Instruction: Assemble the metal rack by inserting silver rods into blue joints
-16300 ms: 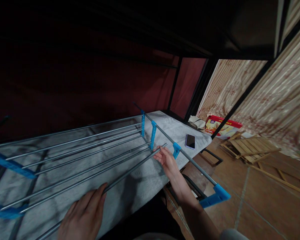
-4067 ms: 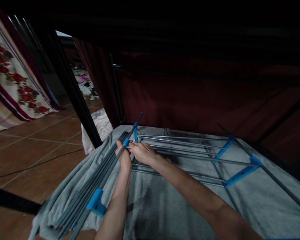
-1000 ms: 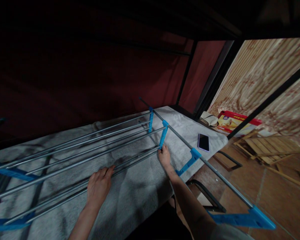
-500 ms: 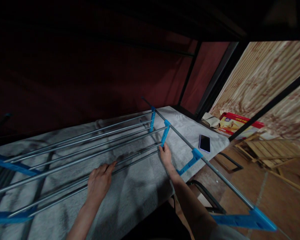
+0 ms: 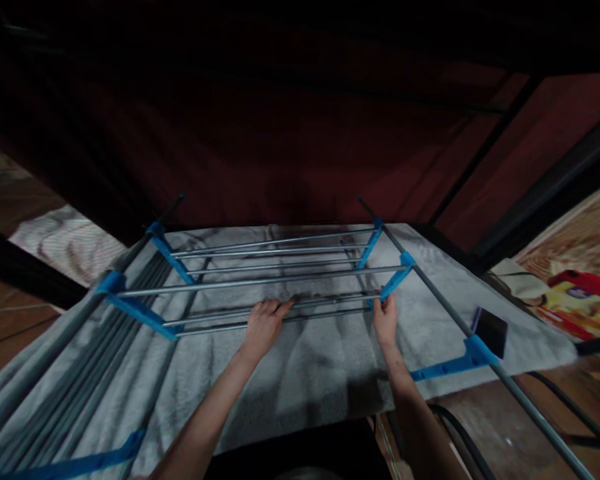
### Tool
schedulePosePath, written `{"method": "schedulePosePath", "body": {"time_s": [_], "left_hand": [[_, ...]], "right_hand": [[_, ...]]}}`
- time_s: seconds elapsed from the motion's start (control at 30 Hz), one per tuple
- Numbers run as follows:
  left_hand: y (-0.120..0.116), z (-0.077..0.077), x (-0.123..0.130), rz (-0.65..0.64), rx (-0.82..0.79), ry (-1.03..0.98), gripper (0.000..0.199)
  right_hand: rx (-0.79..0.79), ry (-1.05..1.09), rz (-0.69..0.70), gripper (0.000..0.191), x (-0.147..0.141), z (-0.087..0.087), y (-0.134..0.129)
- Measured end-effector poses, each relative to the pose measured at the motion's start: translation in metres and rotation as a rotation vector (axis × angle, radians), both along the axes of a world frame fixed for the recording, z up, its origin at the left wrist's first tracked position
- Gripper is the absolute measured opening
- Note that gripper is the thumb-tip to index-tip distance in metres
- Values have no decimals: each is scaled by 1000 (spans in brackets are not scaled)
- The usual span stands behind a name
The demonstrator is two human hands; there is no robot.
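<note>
A partly assembled rack of grey metal tubes [image 5: 260,282] and blue plastic brackets lies across a grey blanket [image 5: 320,373]. My left hand [image 5: 265,327] is closed around the near pair of lower tubes, about midway along, fingers curled over them. At the right end of those tubes, my right hand [image 5: 385,320] pinches the tube end by the lower tip of a blue bracket [image 5: 397,283]. Its fingertips are partly hidden. Another blue bracket [image 5: 445,360] sits lower on the right upright pole [image 5: 443,297]. At the left end, the tubes meet a blue bracket [image 5: 140,313].
Several loose grey tubes [image 5: 105,367] lie at the left of the blanket. A phone [image 5: 490,330] rests beside the right pole. Dark bed-frame posts [image 5: 545,200] stand at the right. A red and yellow package [image 5: 580,303] is beyond the blanket's right edge.
My view has swung left, so the rack's left end and the loose tubes now show. Both hands stay at about the same places on the tubes.
</note>
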State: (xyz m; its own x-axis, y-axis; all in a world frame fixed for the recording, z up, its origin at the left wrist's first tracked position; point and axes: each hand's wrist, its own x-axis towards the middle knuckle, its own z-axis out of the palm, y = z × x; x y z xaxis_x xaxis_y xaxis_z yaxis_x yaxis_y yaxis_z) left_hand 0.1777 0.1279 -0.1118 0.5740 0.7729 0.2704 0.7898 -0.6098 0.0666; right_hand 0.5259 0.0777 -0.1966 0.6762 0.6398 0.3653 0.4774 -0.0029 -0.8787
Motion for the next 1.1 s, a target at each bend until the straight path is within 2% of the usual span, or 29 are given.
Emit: {"method": "schedulePosePath", "body": {"time_s": [0.3,0.5,0.9,1.1], "left_hand": [[9,-8,-6,-37,52,17,46],[13,-7,-9,-79,86,39,46],[20,-11,-12,-94,67,86,47],[21,-9,-11,-106,59,89,47]], "right_hand": [[-52,19,7,25,-4,22,0],[-87,11,-2,18,-2,20,1],[-75,-15,52,19,0,19,0],[-99,-81,-18,17,-4,16,-1]]}}
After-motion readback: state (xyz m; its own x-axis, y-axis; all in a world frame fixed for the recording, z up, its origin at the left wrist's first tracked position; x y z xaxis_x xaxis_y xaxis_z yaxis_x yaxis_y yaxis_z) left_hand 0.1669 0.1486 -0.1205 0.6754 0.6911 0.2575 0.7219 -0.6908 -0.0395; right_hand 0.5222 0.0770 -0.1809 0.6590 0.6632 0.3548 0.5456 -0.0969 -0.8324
